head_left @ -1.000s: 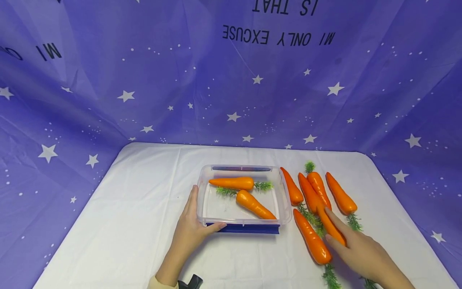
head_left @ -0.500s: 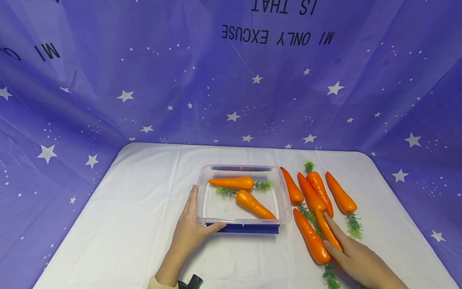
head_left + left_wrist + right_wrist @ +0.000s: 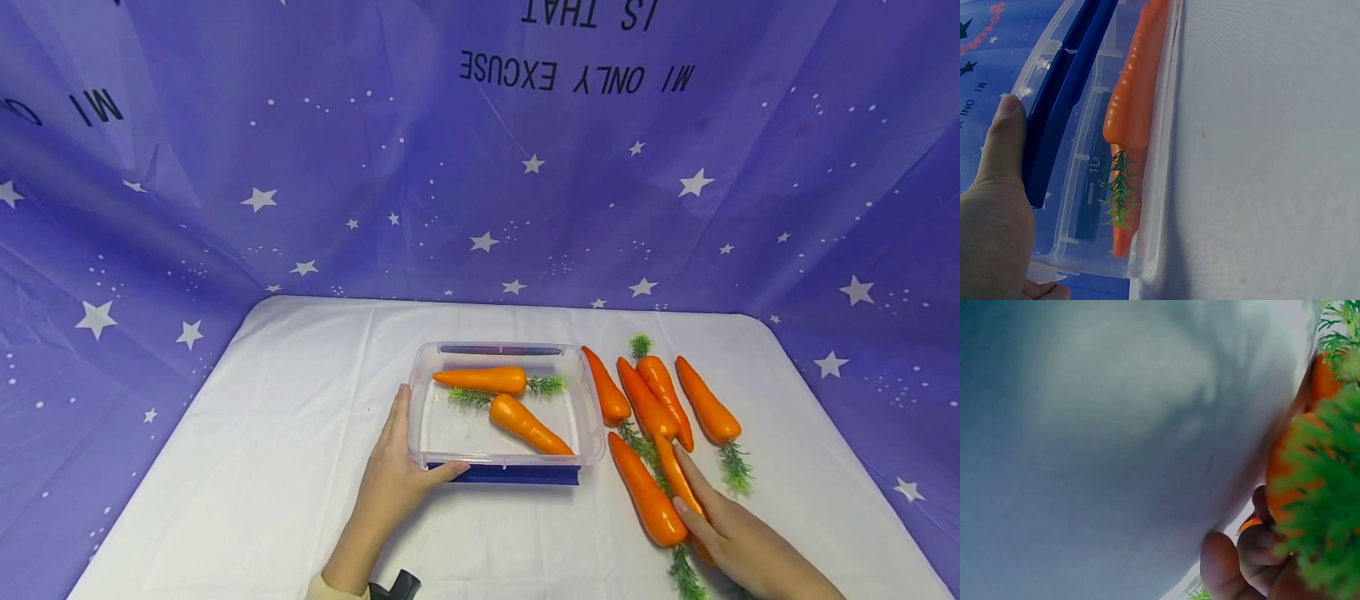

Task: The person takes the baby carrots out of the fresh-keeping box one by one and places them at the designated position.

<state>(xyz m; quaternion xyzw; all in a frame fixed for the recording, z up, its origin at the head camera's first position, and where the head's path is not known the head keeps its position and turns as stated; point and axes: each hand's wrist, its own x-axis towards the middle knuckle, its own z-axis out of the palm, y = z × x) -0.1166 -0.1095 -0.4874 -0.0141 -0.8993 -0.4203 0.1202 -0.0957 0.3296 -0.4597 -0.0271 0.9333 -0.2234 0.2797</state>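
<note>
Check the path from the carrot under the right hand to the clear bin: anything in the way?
Yes. The right hand grips a carrot; another carrot lies on the cloth directly between it and the clear bin. The bin's top is open, with two carrots inside and bare floor left.

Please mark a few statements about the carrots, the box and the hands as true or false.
1. Two carrots lie in the box. True: one near the far wall, one nearer the front.
2. The left hand holds a carrot. False: it grips the box's near left corner.
3. The right hand is at a loose carrot right of the box. True.
4. The box has its lid on. False: it is open on top.
5. The cloth under the box is purple. False: it is white; the backdrop is purple.
</note>
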